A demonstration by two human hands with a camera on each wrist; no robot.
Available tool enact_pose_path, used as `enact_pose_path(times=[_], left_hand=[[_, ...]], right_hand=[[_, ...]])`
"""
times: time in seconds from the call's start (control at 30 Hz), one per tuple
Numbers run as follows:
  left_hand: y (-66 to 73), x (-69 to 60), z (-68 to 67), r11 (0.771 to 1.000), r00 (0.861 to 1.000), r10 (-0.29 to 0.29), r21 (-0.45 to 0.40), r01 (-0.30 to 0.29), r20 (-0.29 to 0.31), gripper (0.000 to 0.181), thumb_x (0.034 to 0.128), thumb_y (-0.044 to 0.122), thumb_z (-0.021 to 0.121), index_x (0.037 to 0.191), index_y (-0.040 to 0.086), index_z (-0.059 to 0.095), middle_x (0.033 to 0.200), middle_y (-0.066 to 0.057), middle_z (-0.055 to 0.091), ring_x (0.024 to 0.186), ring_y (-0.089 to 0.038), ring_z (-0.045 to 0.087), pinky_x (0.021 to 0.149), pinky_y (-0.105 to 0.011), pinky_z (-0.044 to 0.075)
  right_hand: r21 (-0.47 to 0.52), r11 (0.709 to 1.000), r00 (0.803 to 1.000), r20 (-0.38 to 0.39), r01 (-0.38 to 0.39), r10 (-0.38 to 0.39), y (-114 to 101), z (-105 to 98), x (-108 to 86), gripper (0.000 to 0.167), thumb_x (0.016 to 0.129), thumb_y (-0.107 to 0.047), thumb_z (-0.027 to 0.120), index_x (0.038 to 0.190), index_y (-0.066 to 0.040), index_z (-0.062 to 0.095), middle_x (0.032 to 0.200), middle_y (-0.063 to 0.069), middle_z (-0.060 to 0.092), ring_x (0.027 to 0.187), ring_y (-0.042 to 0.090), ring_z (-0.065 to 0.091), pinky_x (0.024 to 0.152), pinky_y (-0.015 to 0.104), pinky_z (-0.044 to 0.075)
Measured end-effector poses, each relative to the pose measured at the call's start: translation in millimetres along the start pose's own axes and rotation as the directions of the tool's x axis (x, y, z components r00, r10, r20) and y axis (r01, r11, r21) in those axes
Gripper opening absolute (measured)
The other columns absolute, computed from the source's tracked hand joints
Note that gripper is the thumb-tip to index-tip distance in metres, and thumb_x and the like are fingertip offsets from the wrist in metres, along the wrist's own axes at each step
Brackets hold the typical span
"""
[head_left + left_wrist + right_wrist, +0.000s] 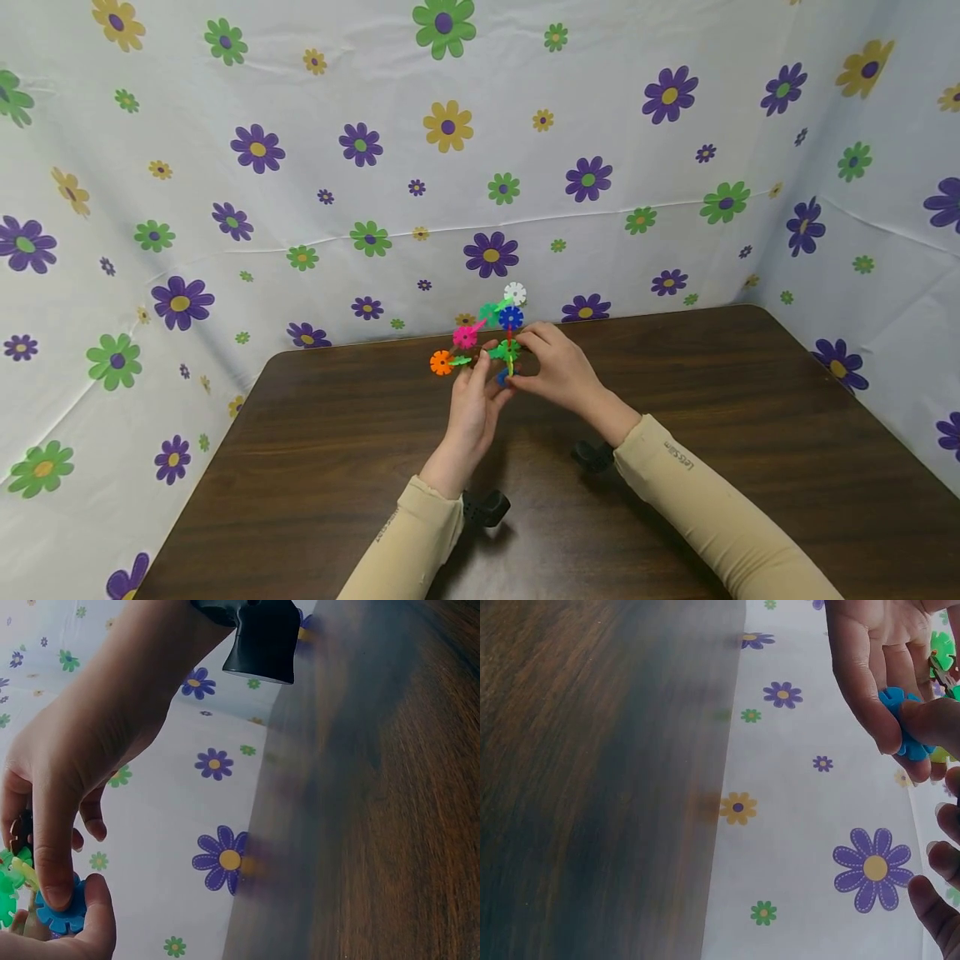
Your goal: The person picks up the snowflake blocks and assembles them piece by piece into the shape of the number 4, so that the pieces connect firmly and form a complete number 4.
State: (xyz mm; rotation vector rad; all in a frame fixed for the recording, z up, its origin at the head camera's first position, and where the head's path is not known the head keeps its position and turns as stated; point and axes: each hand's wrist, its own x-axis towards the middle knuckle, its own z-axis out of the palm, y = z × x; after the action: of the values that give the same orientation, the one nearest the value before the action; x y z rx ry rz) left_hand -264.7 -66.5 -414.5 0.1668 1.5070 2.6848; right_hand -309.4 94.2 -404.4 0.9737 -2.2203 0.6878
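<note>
In the head view, my left hand [472, 408] holds up a branching build of notched plastic discs, gripping it between thumb and fingers. An orange disc [441, 362], a pink disc [465, 337] and a white disc [515, 293] stick out along its arms. An upper blue disc [511, 317] stands above a green disc [508, 348]. From the right, my right hand [562, 368] pinches the build low down, at a lower blue disc [61, 919]. Fingers of both hands meet around this blue disc [904, 739] in the wrist views. They partly hide the joints.
Below the hands lies a dark brown wooden table [337, 433]. A white flower-print cloth [300, 200] rises behind it and at both sides. Black wrist cameras, one on the left wrist [486, 508] and one on the right [592, 456], hang under the beige sleeves.
</note>
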Motion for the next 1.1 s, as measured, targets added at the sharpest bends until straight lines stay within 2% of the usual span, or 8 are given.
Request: enact_pose_path(times=[0.23, 0.83, 1.1], left_hand=[[2.9, -1.2, 2.7, 1.0, 1.0, 0.009, 0.004, -0.009, 0.012, 0.053, 0.1026, 0.043, 0.043, 0.139, 0.005, 0.044, 0.13, -0.014, 0.048, 0.108, -0.025, 0.059, 0.088, -0.035, 0.05], [6.1, -1.1, 4.2, 1.0, 0.999, 0.021, 0.005, -0.022, 0.031, 0.05, 0.1024, 0.043, 0.044, 0.136, 0.006, 0.049, 0.131, -0.013, 0.053, 0.109, -0.025, 0.059, 0.085, -0.033, 0.05], [5.7, 1.5, 3.2, 0.999, 1.0, 0.007, 0.044, -0.009, 0.03, 0.053, 0.1004, 0.043, 0.05, 0.136, 0.004, 0.047, 0.138, -0.015, 0.051, 0.11, -0.026, 0.06, 0.091, -0.042, 0.05]], right_hand=[[0.01, 1.0, 1.0, -0.003, 0.008, -0.008, 0, -3, 2.6, 0.054, 0.063, -0.018, 0.093, 0.106, 0.001, 0.065, 0.108, 0.012, 0.059, 0.096, 0.024, 0.056, 0.081, 0.036, 0.052], [0.035, 0.999, 1.0, 0.025, 0.016, -0.017, -1, -9, 8.1, 0.052, 0.064, -0.016, 0.092, 0.106, 0.0, 0.065, 0.108, 0.011, 0.059, 0.095, 0.023, 0.058, 0.081, 0.036, 0.052], [0.059, 0.998, 1.0, 0.021, 0.008, -0.009, 0, -13, 9.9, 0.055, 0.064, -0.015, 0.092, 0.108, 0.0, 0.065, 0.108, 0.011, 0.059, 0.095, 0.022, 0.059, 0.082, 0.036, 0.053]])
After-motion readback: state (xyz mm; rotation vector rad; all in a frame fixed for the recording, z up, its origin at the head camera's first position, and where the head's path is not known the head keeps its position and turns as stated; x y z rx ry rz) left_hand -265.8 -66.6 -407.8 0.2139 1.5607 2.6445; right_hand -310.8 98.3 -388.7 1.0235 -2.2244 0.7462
